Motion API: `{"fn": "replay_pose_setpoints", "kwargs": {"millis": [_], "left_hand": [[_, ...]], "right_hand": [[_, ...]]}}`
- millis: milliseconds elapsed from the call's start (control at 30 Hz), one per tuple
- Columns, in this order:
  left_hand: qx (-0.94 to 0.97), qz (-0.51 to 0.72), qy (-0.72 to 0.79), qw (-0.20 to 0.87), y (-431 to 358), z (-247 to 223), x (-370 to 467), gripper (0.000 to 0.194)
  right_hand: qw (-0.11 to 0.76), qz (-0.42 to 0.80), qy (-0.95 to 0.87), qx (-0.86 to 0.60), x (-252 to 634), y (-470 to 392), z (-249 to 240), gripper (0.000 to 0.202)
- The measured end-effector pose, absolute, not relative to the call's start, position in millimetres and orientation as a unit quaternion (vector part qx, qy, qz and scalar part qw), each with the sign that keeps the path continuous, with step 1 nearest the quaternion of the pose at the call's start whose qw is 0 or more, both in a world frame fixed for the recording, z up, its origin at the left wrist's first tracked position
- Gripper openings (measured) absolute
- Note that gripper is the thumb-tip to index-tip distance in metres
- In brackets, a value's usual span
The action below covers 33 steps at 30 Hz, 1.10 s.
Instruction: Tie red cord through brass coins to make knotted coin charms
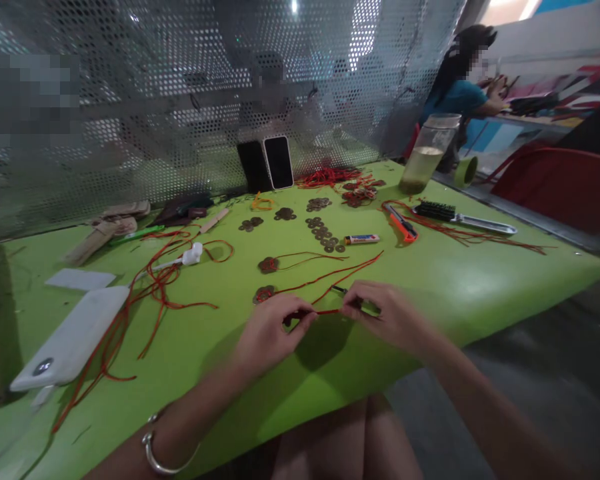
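Note:
A short stretch of red cord (pixel 329 312) runs taut between my two hands, just above the front part of the green table. My left hand (pixel 279 323) pinches one end between thumb and fingers, with something dark partly hidden in its grip. The other end is pinched by my right hand (pixel 375 308), and a thin dark stick-like thing (pixel 339 289) pokes out beside its fingers. Right behind my left hand lies a coin cluster tied with red cord (pixel 265 294), its loose ends trailing right. A second tied coin cluster (pixel 269 265) rests farther back.
Loose coins (pixel 323 232), a glue tube (pixel 361 239), an orange cutter (pixel 403 225) and a brush (pixel 460 217) lie beyond my hands. Red cords (pixel 163 280) and a white power bank (pixel 75 337) spread leftward. A jar of liquid (pixel 427 157) stands back right; a person (pixel 463 93) sits beyond.

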<state>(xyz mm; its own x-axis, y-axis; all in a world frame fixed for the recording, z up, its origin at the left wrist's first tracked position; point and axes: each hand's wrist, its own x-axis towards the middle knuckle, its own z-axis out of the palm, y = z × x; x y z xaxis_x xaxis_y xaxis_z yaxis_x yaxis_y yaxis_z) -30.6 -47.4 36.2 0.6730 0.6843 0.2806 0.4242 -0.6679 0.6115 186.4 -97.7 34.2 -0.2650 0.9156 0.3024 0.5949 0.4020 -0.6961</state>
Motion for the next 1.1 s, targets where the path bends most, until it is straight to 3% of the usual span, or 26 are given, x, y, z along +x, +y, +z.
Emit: {"fn": "replay_pose_setpoints", "kwargs": {"millis": [300,533,733,833,933,1100], "left_hand": [[0.891,0.211,0.313,0.252,-44.5,30.8,-47.5,0.010],[0.896,0.191,0.300,0.265,-43.2,20.0,-54.1,0.017],[0.939,0.158,0.266,0.147,-45.9,22.1,-64.2,0.025],[0.954,0.134,0.258,0.078,-53.4,26.9,-65.2,0.034],[0.962,0.115,0.239,0.065,-62.0,28.9,-65.2,0.040],[0.973,0.069,0.211,0.058,-71.5,23.8,-67.0,0.050]], "right_hand": [[0.310,0.168,-0.801,-0.484,171.7,-90.8,31.3,0.018],[0.337,0.082,-0.821,-0.454,180.3,-86.5,18.2,0.019],[0.258,0.028,-0.862,-0.435,191.6,-86.8,11.6,0.016],[0.259,-0.005,-0.855,-0.448,195.2,-90.7,10.9,0.017],[0.271,-0.018,-0.849,-0.453,196.3,-98.0,11.9,0.028],[0.214,-0.020,-0.869,-0.445,194.2,-108.9,10.6,0.036]]}}
